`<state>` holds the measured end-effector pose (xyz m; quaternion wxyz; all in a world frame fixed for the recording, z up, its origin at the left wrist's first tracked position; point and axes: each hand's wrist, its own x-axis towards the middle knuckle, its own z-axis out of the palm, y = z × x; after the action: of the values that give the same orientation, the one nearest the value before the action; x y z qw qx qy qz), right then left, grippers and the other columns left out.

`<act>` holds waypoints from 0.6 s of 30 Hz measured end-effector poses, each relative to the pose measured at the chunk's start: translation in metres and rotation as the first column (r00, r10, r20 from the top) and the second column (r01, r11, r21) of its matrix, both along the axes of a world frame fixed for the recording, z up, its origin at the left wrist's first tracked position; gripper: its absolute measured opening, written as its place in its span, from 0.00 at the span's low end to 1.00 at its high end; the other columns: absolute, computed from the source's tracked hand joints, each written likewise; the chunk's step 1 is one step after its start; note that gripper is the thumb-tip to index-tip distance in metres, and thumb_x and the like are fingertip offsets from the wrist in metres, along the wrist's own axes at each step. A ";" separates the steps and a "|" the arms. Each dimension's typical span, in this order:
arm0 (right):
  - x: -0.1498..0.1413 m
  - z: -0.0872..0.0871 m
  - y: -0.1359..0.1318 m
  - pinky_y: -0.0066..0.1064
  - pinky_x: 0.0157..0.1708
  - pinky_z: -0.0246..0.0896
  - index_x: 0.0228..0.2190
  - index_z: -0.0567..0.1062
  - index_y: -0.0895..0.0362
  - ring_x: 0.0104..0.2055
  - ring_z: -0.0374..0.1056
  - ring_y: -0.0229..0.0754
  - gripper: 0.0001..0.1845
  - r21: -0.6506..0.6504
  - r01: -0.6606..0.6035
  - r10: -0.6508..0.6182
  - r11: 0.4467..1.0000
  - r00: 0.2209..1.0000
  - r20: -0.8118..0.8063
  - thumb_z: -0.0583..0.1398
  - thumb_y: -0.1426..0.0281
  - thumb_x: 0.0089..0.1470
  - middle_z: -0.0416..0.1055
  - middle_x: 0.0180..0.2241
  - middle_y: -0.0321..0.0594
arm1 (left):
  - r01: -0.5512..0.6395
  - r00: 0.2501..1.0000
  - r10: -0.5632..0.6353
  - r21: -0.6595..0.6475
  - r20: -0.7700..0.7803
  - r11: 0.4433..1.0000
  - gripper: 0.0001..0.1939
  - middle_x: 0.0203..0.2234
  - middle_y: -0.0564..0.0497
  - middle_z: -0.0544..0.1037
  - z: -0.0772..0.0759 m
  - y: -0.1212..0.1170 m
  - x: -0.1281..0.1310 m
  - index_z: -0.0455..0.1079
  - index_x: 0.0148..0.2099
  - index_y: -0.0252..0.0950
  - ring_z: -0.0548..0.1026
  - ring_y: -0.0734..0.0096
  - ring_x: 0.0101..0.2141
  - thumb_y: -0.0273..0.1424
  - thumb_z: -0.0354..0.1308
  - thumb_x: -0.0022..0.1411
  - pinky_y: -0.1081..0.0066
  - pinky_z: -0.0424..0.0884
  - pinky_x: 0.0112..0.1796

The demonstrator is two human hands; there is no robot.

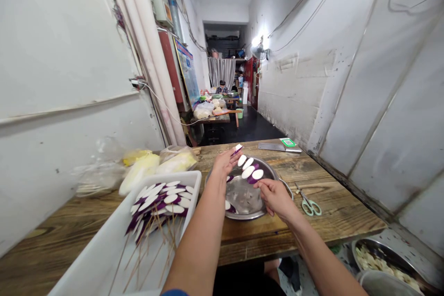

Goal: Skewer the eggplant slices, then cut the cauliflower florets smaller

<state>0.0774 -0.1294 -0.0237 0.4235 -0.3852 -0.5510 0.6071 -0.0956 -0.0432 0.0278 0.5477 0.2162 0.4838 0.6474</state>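
Note:
My right hand [275,198] is closed near the lower end of a skewer, whose stick is mostly hidden. Several white eggplant slices with purple skin [248,172] sit along it in a slanting row over a round metal basin [248,216]. My left hand [224,163] is at the far end of the row, its fingers closed on another eggplant slice [237,148]. A few more slices lie at the basin's left side, partly hidden by my left forearm. Left of that arm, a white plastic tub [195,185] holds a pile of skewered eggplant slices [163,199], sticks pointing toward me.
Green-handled scissors [311,206] lie right of the basin. A cleaver [277,147] and a green-white code card [287,142] lie at the wooden table's far edge. Plastic bags [138,171] stand behind the tub. A bowl of pale pieces [383,263] is at lower right. A person [222,88] sits far back.

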 end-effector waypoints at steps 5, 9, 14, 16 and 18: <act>0.000 -0.003 0.002 0.22 0.04 0.43 0.32 0.70 0.59 0.07 0.42 0.27 0.16 0.001 -0.009 0.009 1.000 1.000 0.005 0.55 0.59 0.46 0.49 0.12 0.20 | -0.007 0.999 0.008 0.032 -0.036 0.999 0.02 0.25 0.46 0.78 0.000 0.000 -0.002 0.71 0.33 0.28 0.77 0.72 0.24 0.22 0.57 0.58 0.73 0.71 0.30; 0.000 -0.003 0.003 0.23 0.04 0.44 0.33 0.71 0.59 0.07 0.42 0.28 0.17 0.011 -0.011 0.011 1.000 1.000 0.002 0.54 0.59 0.47 0.49 0.11 0.20 | -0.018 0.998 0.020 0.037 -0.052 0.999 0.03 0.24 0.48 0.77 -0.002 0.002 -0.004 0.71 0.34 0.30 0.75 0.75 0.24 0.21 0.60 0.55 0.76 0.70 0.28; -0.001 -0.002 0.002 0.23 0.05 0.44 0.34 0.71 0.60 0.07 0.41 0.28 0.18 0.013 0.002 -0.002 1.000 1.000 -0.015 0.55 0.59 0.47 0.48 0.11 0.20 | -0.017 0.989 0.015 -0.008 -0.148 1.000 0.03 0.20 0.54 0.74 -0.008 0.007 -0.006 0.73 0.33 0.31 0.64 0.85 0.14 0.23 0.62 0.53 0.81 0.54 0.15; -0.001 -0.002 0.002 0.23 0.05 0.43 0.34 0.71 0.60 0.07 0.41 0.28 0.18 0.012 0.008 -0.008 1.000 1.000 -0.016 0.55 0.59 0.47 0.48 0.11 0.20 | 0.024 0.993 -0.023 0.006 -0.115 1.000 0.01 0.20 0.53 0.74 -0.009 0.008 -0.007 0.72 0.33 0.31 0.65 0.84 0.15 0.23 0.61 0.55 0.82 0.54 0.15; 0.000 -0.003 0.002 0.23 0.05 0.43 0.34 0.71 0.59 0.07 0.42 0.28 0.18 0.014 0.010 -0.010 1.000 1.000 -0.017 0.55 0.59 0.47 0.48 0.11 0.20 | 0.040 0.996 -0.039 0.009 -0.079 0.999 0.01 0.20 0.52 0.73 -0.009 0.008 -0.007 0.72 0.32 0.31 0.65 0.83 0.15 0.23 0.60 0.56 0.82 0.56 0.15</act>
<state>0.0770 -0.1272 -0.0269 0.4339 -0.3797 -0.5499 0.6043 -0.1029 -0.0356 0.0192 0.5399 0.2540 0.4972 0.6299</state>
